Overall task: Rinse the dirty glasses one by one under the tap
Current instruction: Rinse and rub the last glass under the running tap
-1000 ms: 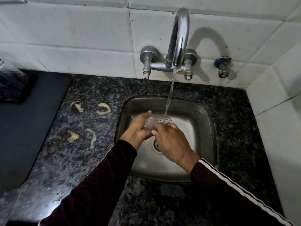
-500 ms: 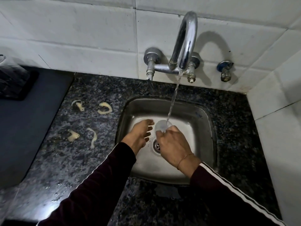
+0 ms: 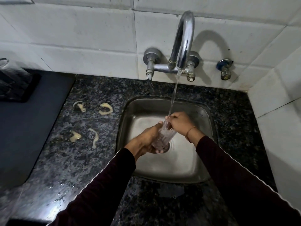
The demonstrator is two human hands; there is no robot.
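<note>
Currently mid-rinse: left hand (image 3: 147, 138) wrapped around the glass (image 3: 163, 136) over the sink (image 3: 210, 126), right hand (image 3: 180, 122) fingers working its rim under the tap (image 3: 183, 44) stream; next likely tip it out, set it on the worktop (image 3: 84, 160).

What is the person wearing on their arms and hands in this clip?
Both arms wear long dark maroon sleeves. The right sleeve has thin white piping along its outer edge; the left sleeve shows a similar pale line. The right wrist carries a thin thread-like bracelet. Hands are bare.
</note>
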